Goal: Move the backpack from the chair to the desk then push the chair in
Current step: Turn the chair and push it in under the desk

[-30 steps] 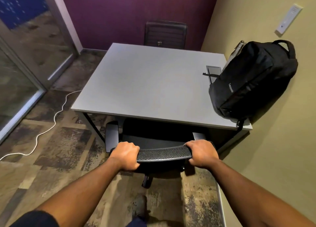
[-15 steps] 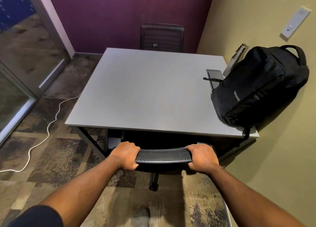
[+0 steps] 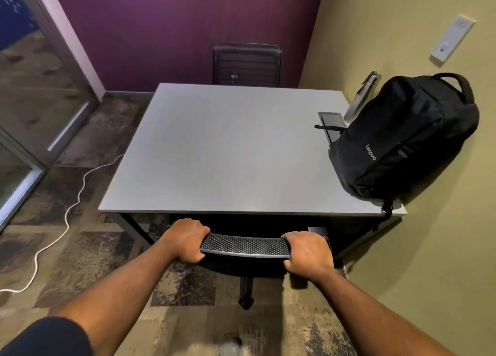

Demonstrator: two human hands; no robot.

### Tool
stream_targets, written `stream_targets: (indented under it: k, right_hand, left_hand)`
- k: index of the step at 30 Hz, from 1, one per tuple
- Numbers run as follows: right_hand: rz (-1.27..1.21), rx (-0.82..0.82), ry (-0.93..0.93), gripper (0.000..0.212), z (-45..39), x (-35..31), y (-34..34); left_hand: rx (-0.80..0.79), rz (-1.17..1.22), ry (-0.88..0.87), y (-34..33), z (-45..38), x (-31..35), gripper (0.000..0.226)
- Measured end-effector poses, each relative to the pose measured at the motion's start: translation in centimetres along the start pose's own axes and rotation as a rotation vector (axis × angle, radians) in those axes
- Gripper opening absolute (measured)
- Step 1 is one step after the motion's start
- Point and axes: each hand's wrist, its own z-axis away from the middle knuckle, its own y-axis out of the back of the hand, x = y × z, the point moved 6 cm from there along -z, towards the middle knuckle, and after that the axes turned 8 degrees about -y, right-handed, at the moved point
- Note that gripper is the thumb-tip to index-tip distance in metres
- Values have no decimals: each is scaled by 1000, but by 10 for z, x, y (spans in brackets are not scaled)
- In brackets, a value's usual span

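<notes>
A black backpack [image 3: 405, 138] stands on the right side of the grey desk [image 3: 228, 151], leaning against the yellow wall. The black mesh-backed chair [image 3: 244, 245] is at the desk's near edge, its seat hidden beneath the desktop. My left hand [image 3: 185, 244] grips the left end of the chair's top rail and my right hand [image 3: 308, 252] grips the right end. One chair leg with a caster [image 3: 245, 300] shows below the backrest.
A metal bottle [image 3: 362, 98] stands behind the backpack by a cable port [image 3: 331, 120] in the desktop. Another black chair [image 3: 247, 64] sits at the desk's far side. A white cable [image 3: 67, 221] trails over the carpet on the left, near a glass door [image 3: 32, 92].
The chair has rolled forward under the desk with both hands on its top rail. Its left armrest, visible a second ago, is now hidden beneath the desktop.
</notes>
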Motion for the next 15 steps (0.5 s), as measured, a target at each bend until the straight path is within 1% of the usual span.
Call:
stream_targets:
  k: [3, 7, 15]
  right_hand:
    - [5, -12, -7, 53, 4, 2, 0]
    - [8, -27, -23, 51, 12, 20, -3]
    - [41, -68, -30, 43, 37, 29, -11]
  left_hand:
    - [4, 15, 7, -3, 2, 4, 34]
    - [20, 33, -4, -8, -2, 28, 33]
    - [-3, 19, 45, -16, 10, 58, 34]
